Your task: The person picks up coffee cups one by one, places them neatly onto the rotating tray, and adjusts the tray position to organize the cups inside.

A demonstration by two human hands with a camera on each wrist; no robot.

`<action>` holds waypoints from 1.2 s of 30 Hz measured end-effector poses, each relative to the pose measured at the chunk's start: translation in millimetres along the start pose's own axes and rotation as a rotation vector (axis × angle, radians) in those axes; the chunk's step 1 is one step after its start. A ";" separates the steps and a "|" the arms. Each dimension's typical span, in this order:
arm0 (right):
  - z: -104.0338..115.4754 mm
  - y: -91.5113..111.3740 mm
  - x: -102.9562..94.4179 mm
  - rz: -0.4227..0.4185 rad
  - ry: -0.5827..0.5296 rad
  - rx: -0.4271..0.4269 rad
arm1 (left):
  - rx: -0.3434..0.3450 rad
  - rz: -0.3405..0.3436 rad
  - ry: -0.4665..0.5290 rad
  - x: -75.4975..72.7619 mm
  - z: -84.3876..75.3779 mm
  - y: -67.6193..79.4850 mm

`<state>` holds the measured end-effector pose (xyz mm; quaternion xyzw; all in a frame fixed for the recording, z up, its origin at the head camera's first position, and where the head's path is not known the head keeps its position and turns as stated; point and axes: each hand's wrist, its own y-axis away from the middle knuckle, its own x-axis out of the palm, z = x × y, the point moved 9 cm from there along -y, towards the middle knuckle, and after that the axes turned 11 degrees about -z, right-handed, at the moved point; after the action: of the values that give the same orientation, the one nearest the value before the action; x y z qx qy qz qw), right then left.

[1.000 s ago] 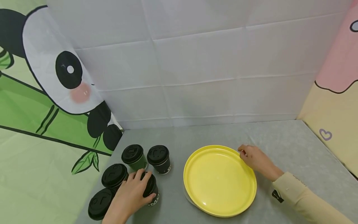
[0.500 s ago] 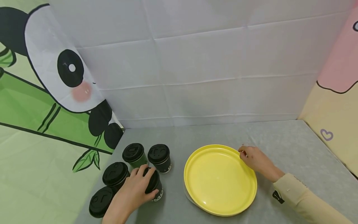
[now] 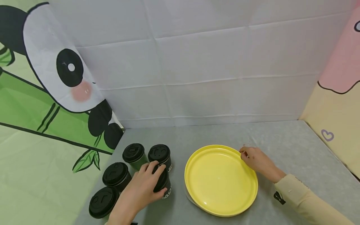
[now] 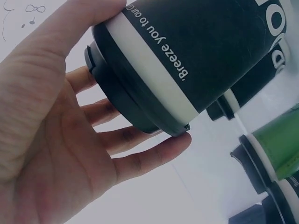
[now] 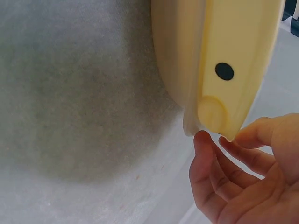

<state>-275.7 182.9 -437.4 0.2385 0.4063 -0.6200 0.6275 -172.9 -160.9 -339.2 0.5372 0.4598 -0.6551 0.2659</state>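
Note:
My left hand (image 3: 140, 189) grips a dark paper coffee cup (image 4: 201, 42) with a black lid; thumb and fingers spread round its lid end. White lettering and a pale band show on its side in the left wrist view. On the right, my right hand (image 3: 260, 162) pinches the edge of a round yellow tray (image 3: 220, 181) with a raised rim, thumb on one side and bent fingers on the other. A black dot and a small round bump mark the tray's side (image 5: 243, 51) in the right wrist view.
Several more lidded cups stand at the left: a green one (image 3: 137, 159), a dark one (image 3: 160, 154) just behind the held cup, and two (image 3: 116, 176) nearer the left edge. A grey cloth (image 3: 197, 134) covers the table, with a white fabric wall (image 3: 197, 62) behind it.
My left hand has moved right and slightly away from me with the coffee cup, away from the two left cups. The right hand and the tray have stayed in place.

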 end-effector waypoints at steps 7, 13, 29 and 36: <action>-1.8 -0.8 1.0 0.008 0.001 0.016 | 0.054 -0.019 -0.017 -5.2 -13.2 -7.2; -1.7 -0.8 0.9 0.011 0.003 0.015 | 0.076 -0.023 -0.011 -7.2 -20.6 -12.3; 0.2 0.3 -0.9 0.000 -0.003 -0.015 | 0.120 -0.029 -0.002 -8.7 -35.3 -18.5; -1.0 1.2 -0.2 -0.001 -0.001 -0.009 | 0.142 -0.003 0.011 -6.8 -43.9 -21.3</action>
<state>-274.7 183.9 -438.0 0.2350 0.4091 -0.6185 0.6285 -168.8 -113.6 -326.0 0.5576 0.4144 -0.6836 0.2236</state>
